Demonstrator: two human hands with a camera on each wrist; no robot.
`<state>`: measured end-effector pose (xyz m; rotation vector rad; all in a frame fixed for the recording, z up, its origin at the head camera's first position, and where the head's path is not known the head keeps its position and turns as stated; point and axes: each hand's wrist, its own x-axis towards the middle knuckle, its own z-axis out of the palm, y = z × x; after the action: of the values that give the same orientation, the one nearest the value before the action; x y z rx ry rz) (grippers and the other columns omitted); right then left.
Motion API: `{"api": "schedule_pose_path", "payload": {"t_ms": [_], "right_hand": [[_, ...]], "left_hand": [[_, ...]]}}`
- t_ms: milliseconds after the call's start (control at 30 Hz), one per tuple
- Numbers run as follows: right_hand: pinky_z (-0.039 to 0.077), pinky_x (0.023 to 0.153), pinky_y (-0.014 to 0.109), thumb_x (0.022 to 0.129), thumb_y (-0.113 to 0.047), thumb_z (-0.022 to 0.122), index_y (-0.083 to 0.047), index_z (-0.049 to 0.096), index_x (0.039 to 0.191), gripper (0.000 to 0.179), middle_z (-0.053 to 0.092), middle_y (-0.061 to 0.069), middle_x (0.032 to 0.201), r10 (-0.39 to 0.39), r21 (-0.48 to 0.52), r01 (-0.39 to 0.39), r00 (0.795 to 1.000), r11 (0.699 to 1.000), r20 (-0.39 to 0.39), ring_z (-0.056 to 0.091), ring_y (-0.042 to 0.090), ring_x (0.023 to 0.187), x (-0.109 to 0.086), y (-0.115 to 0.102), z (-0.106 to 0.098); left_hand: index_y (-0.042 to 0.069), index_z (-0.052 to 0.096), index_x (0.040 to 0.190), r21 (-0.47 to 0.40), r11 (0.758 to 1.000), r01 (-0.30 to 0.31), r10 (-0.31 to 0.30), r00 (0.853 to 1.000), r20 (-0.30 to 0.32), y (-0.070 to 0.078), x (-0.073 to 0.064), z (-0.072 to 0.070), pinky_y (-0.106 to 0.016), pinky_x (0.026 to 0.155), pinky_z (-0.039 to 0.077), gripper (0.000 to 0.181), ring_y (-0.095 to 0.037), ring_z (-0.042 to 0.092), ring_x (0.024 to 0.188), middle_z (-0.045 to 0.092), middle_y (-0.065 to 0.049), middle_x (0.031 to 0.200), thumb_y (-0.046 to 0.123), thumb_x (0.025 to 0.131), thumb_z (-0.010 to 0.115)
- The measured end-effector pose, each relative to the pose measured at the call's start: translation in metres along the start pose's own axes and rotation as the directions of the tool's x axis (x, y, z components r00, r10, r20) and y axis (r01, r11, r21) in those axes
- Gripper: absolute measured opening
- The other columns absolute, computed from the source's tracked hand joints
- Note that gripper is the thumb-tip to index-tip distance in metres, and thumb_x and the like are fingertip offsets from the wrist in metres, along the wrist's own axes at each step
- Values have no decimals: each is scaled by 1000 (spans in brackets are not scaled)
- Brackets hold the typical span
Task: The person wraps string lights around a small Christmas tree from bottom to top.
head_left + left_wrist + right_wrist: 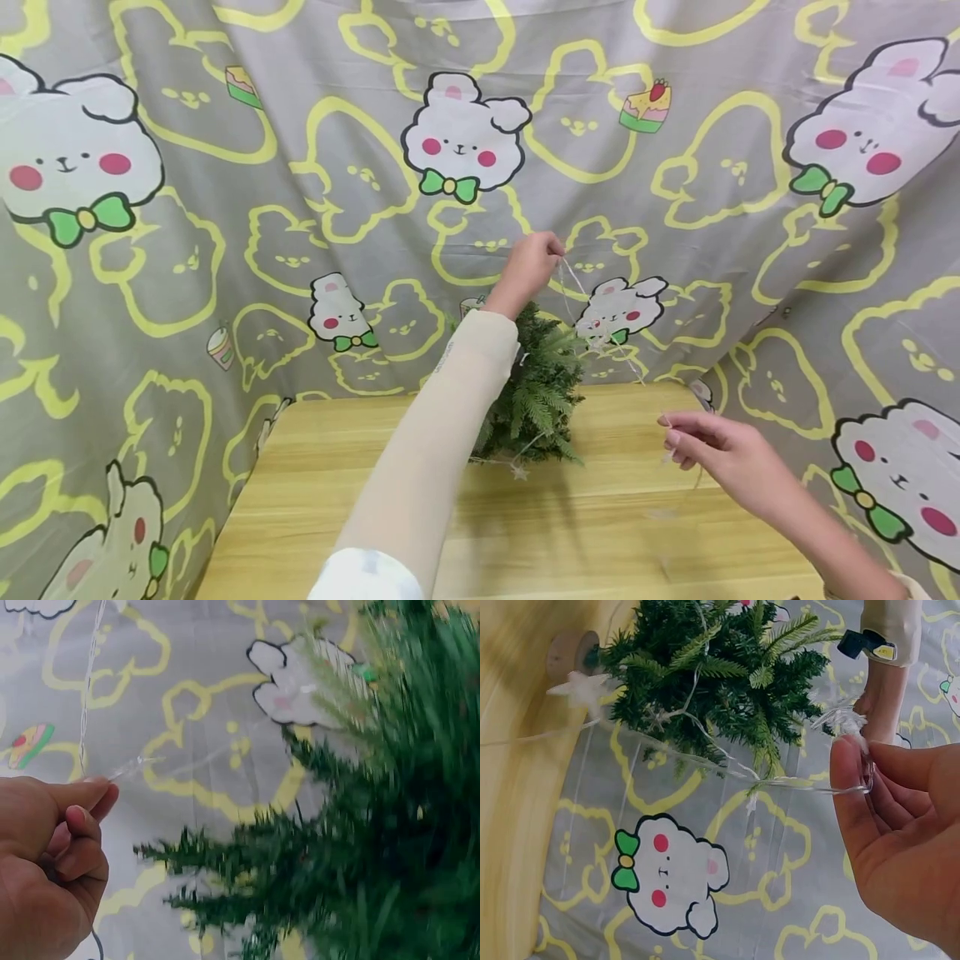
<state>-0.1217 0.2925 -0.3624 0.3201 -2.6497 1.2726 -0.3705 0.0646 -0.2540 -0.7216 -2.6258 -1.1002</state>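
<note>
A small artificial Christmas tree [542,400] stands on the table, partly hidden by the left forearm in the head view. My left hand [531,265] is above the treetop and pinches a clear string of star lights [91,682] between thumb and fingertips. From there the string hangs rightward in the head view toward my right hand [723,458]. That hand, right of the tree, pinches another stretch of the string [802,786] between thumb and fingers. A clear star [519,472] hangs at the tree's lower front. The right wrist view shows a larger-looking star [581,691] near the round wooden base [571,656].
The wood-grain table [315,492] reaches back to a grey curtain [375,250] printed with white rabbits and yellow outlines. More curtain hangs at both sides. A dark strap-like device [866,645] is on the left wrist.
</note>
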Motion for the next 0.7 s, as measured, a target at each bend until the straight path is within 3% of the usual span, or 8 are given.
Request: {"api": "schedule_pose_path", "payload": {"t_ms": [433, 700], "right_hand": [[56, 58, 28, 99, -6, 63, 1, 70, 112, 16, 71, 0, 87, -35, 21, 34, 999, 999, 32, 64, 12, 67, 0, -9, 7], [55, 62, 27, 102, -19, 60, -4, 70, 108, 19, 69, 0, 82, 65, 11, -66, 997, 998, 37, 64, 12, 69, 2, -18, 9]], "left_hand": [[5, 73, 108, 108, 994, -33, 36, 999, -29, -18, 4, -27, -31, 90, 53, 15, -21, 68, 102, 74, -7, 109, 4, 100, 60], [4, 74, 104, 119, 990, -73, 77, 997, -28, -34, 3, -41, -33, 92, 53, 12, -22, 67, 103, 74, -8, 108, 6, 98, 64]]}}
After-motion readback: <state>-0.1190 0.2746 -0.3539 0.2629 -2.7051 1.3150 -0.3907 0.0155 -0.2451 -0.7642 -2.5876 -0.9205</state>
